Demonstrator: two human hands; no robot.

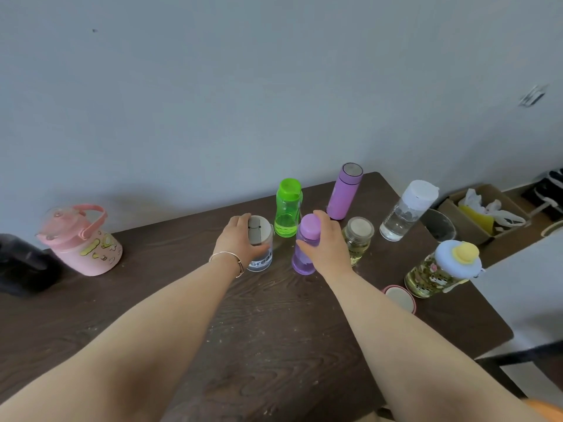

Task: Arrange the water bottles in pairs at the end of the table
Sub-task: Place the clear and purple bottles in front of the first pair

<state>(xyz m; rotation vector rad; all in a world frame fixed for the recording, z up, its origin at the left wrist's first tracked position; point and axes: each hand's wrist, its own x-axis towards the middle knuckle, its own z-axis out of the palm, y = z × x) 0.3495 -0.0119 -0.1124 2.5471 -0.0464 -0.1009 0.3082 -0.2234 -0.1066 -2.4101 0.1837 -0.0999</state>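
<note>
My left hand (236,239) grips the top of a clear bottle with a white flip lid (260,257) standing on the dark wooden table (268,345). My right hand (327,242) is closed around a translucent purple bottle (303,260) beside it. Behind them stand a green bottle (287,208) and a matte purple flask (345,191). To the right are a small yellowish jar-like bottle (359,239), a clear bottle with a white cap (406,211), and a patterned bottle with a blue and yellow lid (441,271). A pink jug with a handle (82,239) stands far left.
A pink-rimmed round lid (399,298) lies near my right forearm. An empty clear glass (438,228) stands by the table's right edge. A dark object (24,263) sits at far left. A cardboard box with bags (481,214) is on the floor beyond the table. The wall runs behind.
</note>
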